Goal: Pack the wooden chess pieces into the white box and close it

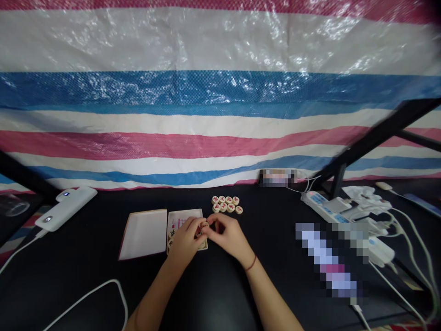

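Observation:
My left hand [186, 240] and my right hand [229, 235] meet over the right side of a small open box [182, 216], fingers curled together around a round pale game piece [205, 225] held between them. More pieces lie in the box, mostly hidden under my left hand. The box's flat lid [144, 233] lies just left of it. Several round pale pieces with red marks [226, 204] sit in two rows on the black table, just beyond my hands.
A white power bank [65, 208] with a cable lies at far left. A white power strip [330, 207] with plugs and tangled cables fills the right. A striped tarp [206, 92] hangs behind. A black bar [379, 133] slants at right.

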`<state>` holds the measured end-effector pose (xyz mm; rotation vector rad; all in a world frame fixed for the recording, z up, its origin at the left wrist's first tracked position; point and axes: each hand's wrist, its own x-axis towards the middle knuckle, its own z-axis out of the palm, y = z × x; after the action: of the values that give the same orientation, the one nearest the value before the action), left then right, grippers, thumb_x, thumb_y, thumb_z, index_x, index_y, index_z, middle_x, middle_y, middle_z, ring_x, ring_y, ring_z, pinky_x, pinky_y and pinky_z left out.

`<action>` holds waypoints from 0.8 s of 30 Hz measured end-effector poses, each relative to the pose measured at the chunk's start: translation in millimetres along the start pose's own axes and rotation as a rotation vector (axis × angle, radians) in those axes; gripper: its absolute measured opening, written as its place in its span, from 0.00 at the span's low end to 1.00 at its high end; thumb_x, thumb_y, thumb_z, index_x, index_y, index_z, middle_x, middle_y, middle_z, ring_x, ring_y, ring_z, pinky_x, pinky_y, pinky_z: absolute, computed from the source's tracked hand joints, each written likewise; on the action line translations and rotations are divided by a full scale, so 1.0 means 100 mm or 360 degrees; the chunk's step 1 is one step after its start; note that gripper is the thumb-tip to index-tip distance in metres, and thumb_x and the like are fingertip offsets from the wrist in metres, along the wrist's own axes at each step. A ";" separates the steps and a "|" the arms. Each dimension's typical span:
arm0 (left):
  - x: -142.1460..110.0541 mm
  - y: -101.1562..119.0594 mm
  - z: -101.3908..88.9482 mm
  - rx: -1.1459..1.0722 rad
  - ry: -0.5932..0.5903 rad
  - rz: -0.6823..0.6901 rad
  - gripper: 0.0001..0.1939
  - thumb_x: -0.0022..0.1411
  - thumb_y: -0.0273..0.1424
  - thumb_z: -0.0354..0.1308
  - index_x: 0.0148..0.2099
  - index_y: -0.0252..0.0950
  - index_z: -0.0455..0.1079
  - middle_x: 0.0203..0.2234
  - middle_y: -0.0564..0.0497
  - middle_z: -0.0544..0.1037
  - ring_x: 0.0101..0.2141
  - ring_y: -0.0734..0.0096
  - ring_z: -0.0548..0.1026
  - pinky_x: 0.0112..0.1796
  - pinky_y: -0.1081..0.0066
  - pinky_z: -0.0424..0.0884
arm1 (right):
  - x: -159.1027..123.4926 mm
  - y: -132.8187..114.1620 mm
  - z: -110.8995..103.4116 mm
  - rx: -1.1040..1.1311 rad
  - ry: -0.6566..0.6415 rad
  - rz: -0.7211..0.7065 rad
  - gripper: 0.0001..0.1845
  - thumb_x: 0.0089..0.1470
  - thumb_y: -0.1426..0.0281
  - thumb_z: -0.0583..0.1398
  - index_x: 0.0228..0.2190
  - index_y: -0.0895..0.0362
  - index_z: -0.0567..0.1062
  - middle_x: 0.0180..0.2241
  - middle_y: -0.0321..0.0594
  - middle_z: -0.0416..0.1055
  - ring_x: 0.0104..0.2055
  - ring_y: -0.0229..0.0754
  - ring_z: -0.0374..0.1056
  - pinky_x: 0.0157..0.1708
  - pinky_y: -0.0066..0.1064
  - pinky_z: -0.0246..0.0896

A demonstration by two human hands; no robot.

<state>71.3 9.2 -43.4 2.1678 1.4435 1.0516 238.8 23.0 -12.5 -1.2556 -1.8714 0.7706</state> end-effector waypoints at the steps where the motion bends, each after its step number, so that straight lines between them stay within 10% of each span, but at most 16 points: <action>1: 0.00 0.01 0.00 0.0033 0.0017 -0.0009 0.09 0.61 0.27 0.57 0.44 0.41 0.69 0.35 0.52 0.75 0.35 0.69 0.75 0.39 0.69 0.74 | -0.02 -0.06 0.07 -0.0006 -0.0003 -0.0015 0.09 0.51 0.65 0.62 0.34 0.56 0.75 0.28 0.35 0.72 0.24 0.36 0.64 0.25 0.26 0.60; 7: -0.01 0.02 -0.01 0.0203 0.0067 0.0036 0.16 0.61 0.29 0.58 0.51 0.41 0.66 0.39 0.50 0.75 0.37 0.67 0.76 0.41 0.68 0.73 | 0.01 -0.02 0.06 0.0087 0.0151 -0.0050 0.06 0.51 0.70 0.61 0.34 0.56 0.75 0.30 0.37 0.73 0.28 0.37 0.69 0.29 0.26 0.65; 12: 0.01 0.00 -0.05 0.0278 0.0113 0.0062 0.18 0.62 0.39 0.57 0.54 0.41 0.65 0.37 0.49 0.77 0.38 0.65 0.77 0.42 0.66 0.73 | 0.07 0.47 -0.32 -0.0366 0.0806 0.0113 0.13 0.54 0.63 0.58 0.37 0.59 0.75 0.37 0.47 0.74 0.34 0.43 0.71 0.35 0.34 0.69; 24: 0.02 -0.02 -0.09 0.0187 0.0083 -0.0024 0.14 0.64 0.36 0.53 0.51 0.40 0.67 0.37 0.49 0.77 0.36 0.67 0.76 0.40 0.67 0.72 | 0.04 0.85 -0.36 -0.0667 0.0613 0.0293 0.15 0.52 0.66 0.54 0.39 0.58 0.75 0.38 0.46 0.75 0.36 0.46 0.71 0.38 0.37 0.66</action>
<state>63.9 10.7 -37.6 2.2212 1.5797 1.0500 309.4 58.0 -60.4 -1.7170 -1.6582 0.1988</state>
